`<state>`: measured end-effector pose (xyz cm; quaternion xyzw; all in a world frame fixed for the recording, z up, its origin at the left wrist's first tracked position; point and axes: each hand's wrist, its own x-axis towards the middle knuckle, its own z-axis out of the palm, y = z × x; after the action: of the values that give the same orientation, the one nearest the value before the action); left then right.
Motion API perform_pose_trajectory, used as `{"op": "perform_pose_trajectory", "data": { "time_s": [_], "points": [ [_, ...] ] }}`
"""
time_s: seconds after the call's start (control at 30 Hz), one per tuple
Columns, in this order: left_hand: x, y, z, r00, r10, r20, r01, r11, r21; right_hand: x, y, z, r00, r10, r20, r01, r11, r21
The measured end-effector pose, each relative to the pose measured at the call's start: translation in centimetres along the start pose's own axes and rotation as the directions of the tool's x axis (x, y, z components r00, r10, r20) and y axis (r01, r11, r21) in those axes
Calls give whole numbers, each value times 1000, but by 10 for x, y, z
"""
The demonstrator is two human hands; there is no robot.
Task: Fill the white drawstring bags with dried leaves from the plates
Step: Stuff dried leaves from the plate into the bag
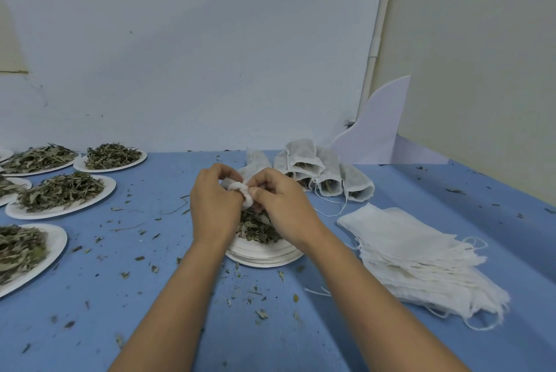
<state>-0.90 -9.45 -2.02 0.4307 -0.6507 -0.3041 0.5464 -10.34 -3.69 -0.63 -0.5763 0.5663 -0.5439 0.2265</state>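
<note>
Crumbs (261,313) of dried leaf speckle the blue counter (150,287) on all sides of the plate stack (264,258), a pile of white paper plates at the centre with a heap of dried leaves (255,228) on top. Directly above that stack, the left hand (212,200) and right hand (281,206) meet; each grip is narrow, fingers curled and pinching a bunched white drawstring bag (240,188) between them. Behind the stack, near the wall, filled bags (326,176) lean together with leaves showing at their mouths. To the right of the stack lies a flat pile of empty bags (416,254), strings trailing. Well to the left of the stack stand several leaf-laden plates (60,194). Beyond the stack rises a pale, scuffed wall (210,55), with a white pipe (376,46) running up the corner and a curved white board (376,131) standing propped at the back right.
</note>
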Motion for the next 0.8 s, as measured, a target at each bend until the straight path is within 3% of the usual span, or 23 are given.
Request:
{"op": "perform_pose_trajectory", "data": {
  "time_s": [0.23, 0.5, 0.6, 0.8],
  "points": [
    [2, 5, 2, 993, 50, 106, -49, 999, -15, 5, 10, -8, 966, -54, -254, -7, 973, -230],
    [-1, 4, 3, 1000, 15, -15, -15, 1000, -11, 6, 11, 0, 965, -11, -263, -33, 986, -163],
    [1, 3, 4, 998, -53, -19, 53, 999, -4, 6, 10, -1, 967, 12, -256, -41, 993, -106],
    [1, 3, 1, 997, -60, -43, 60, 998, -1, 5, 11, 0, 979, 9, -203, -26, 996, -81]
  ]
}}
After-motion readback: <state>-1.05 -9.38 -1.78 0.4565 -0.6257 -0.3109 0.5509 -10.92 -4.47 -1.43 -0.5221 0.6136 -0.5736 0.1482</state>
